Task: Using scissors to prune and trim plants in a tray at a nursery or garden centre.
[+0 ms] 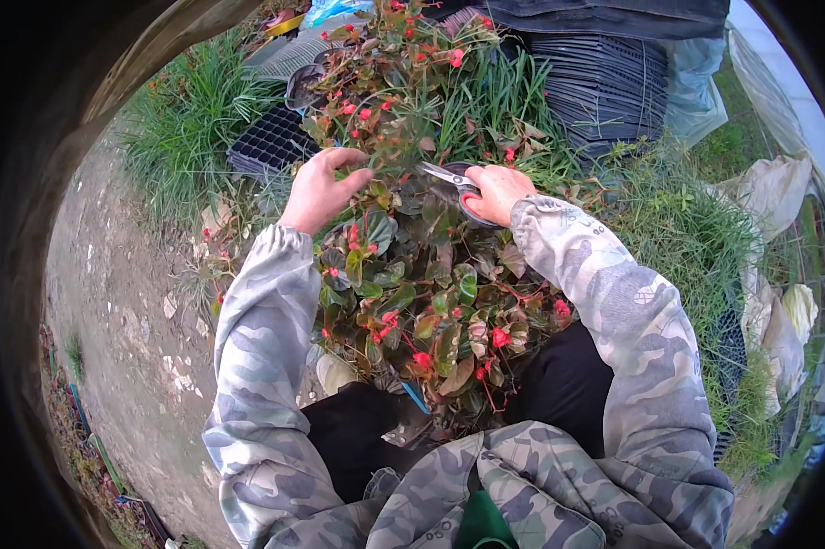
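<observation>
My right hand [500, 189] holds a pair of scissors [448, 174] with red-lined handles. Their metal blades point left, over the begonia plants, and look slightly parted. Across from them, my left hand [323, 189] hovers at the left edge of the foliage. Its thumb and forefinger are apart, with nothing visible between them. Below both hands spreads a clump of begonias [447, 302] with green-bronze leaves and red flowers. A dark pot rim [478, 218] shows partly under my right hand. Further begonias [378, 89] stand beyond the hands, mixed with grass.
Black plug trays [273, 141] lie at the left, near tall grass [200, 117]. A high stack of black trays [594, 86] stands back right. Weeds [680, 213] and crumpled plastic sheeting [769, 192] line the right side. A bare dirt path [124, 288] runs along the left.
</observation>
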Demonstrator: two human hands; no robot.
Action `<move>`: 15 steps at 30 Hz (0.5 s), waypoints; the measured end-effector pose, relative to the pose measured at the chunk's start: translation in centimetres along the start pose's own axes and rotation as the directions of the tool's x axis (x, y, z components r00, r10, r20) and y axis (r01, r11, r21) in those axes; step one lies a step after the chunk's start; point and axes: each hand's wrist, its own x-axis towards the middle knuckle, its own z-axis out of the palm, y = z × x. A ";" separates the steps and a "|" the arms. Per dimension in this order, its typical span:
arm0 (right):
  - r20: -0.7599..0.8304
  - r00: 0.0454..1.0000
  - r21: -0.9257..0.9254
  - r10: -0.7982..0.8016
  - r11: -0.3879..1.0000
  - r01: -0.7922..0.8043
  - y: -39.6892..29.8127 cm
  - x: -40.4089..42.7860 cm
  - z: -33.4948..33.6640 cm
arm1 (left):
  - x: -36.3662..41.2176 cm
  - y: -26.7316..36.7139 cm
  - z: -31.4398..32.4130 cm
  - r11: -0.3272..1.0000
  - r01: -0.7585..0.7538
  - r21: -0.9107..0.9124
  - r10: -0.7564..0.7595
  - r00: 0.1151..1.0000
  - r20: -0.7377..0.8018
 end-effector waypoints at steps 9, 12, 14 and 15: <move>0.189 0.981 0.065 -0.055 0.997 0.044 -5.7 -4.7 -1.4 | -0.3 -2.7 4.3 0.884 0.013 0.468 -0.115 0.975 0.191; 0.150 0.987 0.011 -0.062 0.998 0.061 -6.6 -3.4 0.4 | -0.3 -2.8 4.3 0.924 0.049 0.379 -0.123 0.977 0.172; 0.150 0.987 -0.095 -0.058 0.993 0.073 -6.9 -2.1 1.5 | -0.3 -3.0 4.2 0.934 0.054 0.354 -0.117 0.981 0.158; 0.126 0.990 -0.107 -0.068 0.991 0.082 -7.3 -1.5 1.9 | -0.4 -2.9 4.1 0.935 -0.005 0.355 -0.050 0.988 0.145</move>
